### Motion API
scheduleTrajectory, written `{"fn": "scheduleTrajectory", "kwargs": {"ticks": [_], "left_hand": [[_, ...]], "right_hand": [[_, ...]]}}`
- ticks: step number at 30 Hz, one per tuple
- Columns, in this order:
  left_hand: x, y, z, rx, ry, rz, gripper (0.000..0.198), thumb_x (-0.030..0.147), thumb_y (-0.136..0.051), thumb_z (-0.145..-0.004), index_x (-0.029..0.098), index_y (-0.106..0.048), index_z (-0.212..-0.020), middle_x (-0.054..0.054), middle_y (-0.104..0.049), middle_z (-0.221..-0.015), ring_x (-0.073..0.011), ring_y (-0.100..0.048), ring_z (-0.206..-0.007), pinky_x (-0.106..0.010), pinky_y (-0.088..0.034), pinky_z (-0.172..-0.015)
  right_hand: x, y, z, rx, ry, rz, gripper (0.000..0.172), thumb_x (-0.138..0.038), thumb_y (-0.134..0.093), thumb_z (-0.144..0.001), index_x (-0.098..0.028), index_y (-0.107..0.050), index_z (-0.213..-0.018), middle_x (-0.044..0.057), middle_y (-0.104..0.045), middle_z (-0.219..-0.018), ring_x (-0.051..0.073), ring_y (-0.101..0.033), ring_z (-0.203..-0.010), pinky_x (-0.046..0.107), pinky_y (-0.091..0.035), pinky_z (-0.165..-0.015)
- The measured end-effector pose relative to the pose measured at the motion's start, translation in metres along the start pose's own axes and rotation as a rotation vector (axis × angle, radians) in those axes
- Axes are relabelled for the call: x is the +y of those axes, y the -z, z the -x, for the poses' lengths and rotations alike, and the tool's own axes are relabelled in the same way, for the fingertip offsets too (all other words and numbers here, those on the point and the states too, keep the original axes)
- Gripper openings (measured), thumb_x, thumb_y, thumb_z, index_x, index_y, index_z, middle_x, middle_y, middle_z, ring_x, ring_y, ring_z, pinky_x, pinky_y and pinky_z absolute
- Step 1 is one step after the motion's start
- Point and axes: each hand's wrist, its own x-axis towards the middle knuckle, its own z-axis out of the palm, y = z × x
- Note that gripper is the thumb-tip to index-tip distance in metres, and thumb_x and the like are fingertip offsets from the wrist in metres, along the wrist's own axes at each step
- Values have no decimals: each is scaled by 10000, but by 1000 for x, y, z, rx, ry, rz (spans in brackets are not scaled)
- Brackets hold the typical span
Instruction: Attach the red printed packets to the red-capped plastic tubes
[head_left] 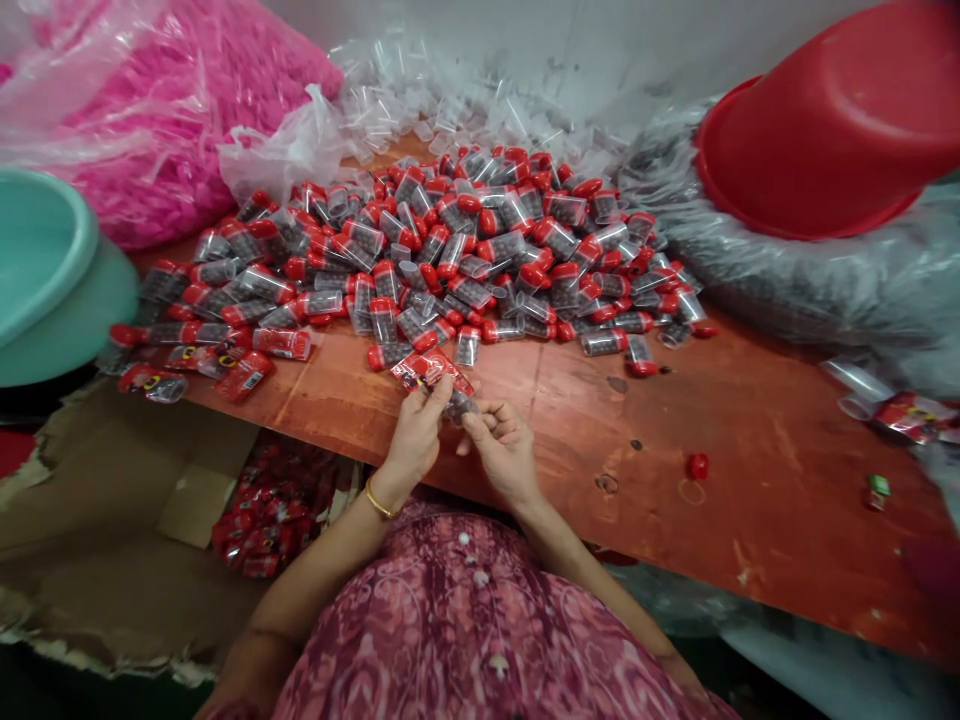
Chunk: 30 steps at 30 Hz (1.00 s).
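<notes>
Near the table's front edge, a red printed packet [433, 369] with a clear, dark-filled end is between my two hands. My left hand [417, 430] is closed on it, thumb on top. At the clear end, the thumb and fingers of my right hand [505, 445] are pinched together. How far the packet covers a tube inside is hidden by my fingers. Just beyond lies a heap of clear tubes with red caps [450, 250], dark contents showing inside. Several finished-looking red printed packets [247, 374] lie to the left.
A teal tub [90, 270] and pink bagged pieces [247, 100] stand left. Empty clear tubes [450, 100] lie behind the heap. A red bucket [817, 130] rests on plastic bags at right. A red cap [698, 466] lies on the wooden table [570, 440]. Below left, a carton holds red packets [270, 520].
</notes>
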Motion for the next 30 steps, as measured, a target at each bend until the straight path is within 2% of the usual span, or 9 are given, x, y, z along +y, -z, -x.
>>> {"fn": "scheduleTrajectory", "kwargs": {"ticks": [7,13,17,20,22,25,27,28,30], "left_hand": [[-8,12,10,94,90,23,472,499,-790,-501,134,-592,-726,-19,-681,-676,-152,-650,-659,-259,-507,-639],[8,41,24,142,124,-56,497,523,-780,-493,136,-590,-741,-40,-673,-630,-180,-656,-635,-285,-509,-621],[38,90,29,353,32,-464,474,537,-747,-512,150,-601,-744,-42,-663,-645,-201,-645,-623,-314,-495,-650],[69,128,37,700,-94,-1108,358,532,-675,-601,190,-605,-681,-36,-600,-560,-281,-636,-704,-355,-466,-667],[87,147,46,810,-78,-1472,336,533,-593,-689,199,-618,-712,-70,-611,-604,-346,-623,-796,-429,-454,-717],[101,158,55,832,-168,-1724,374,465,-514,-776,180,-624,-992,-161,-640,-1062,-413,-552,-1036,-534,-425,-815],[99,153,54,879,-318,-1766,494,434,-522,-779,151,-542,-1183,-209,-465,-1346,-452,-420,-1204,-599,-367,-892],[94,147,50,866,-406,-1760,531,432,-525,-779,138,-518,-1221,-219,-412,-1392,-449,-379,-1243,-608,-343,-921],[77,128,37,685,-571,-1692,471,432,-488,-809,142,-565,-1173,-201,-488,-1336,-386,-439,-1221,-549,-351,-955]], "right_hand": [[17,-5,-14,80,72,84,452,-466,-783,-528,-204,-415,-554,-94,-437,-474,48,-363,-412,186,-344,-411],[19,-11,-18,-180,131,496,422,-557,-696,-639,-198,-476,-601,-44,-563,-585,77,-449,-486,213,-373,-476],[3,1,-48,-168,386,996,333,-504,-524,-836,-188,-628,-846,34,-625,-725,153,-552,-652,271,-423,-605],[-2,8,-77,-84,528,1292,357,-436,-494,-872,-182,-610,-1094,132,-607,-1018,240,-551,-880,348,-444,-727],[-1,12,-89,-102,569,1410,371,-397,-504,-870,-184,-587,-1162,164,-542,-1171,277,-515,-961,395,-439,-771],[6,21,-87,-144,626,1465,289,-310,-480,-881,-176,-618,-1097,157,-496,-1256,277,-488,-988,422,-434,-809],[13,29,-75,-149,661,1447,246,-246,-448,-891,-183,-638,-1034,131,-518,-1241,250,-495,-962,411,-436,-819],[16,33,-67,-143,672,1430,243,-221,-433,-895,-189,-642,-1014,119,-534,-1227,238,-500,-948,403,-437,-823],[22,40,-52,-118,684,1394,243,-196,-421,-896,-195,-647,-987,107,-552,-1221,232,-504,-961,403,-433,-843]]}}
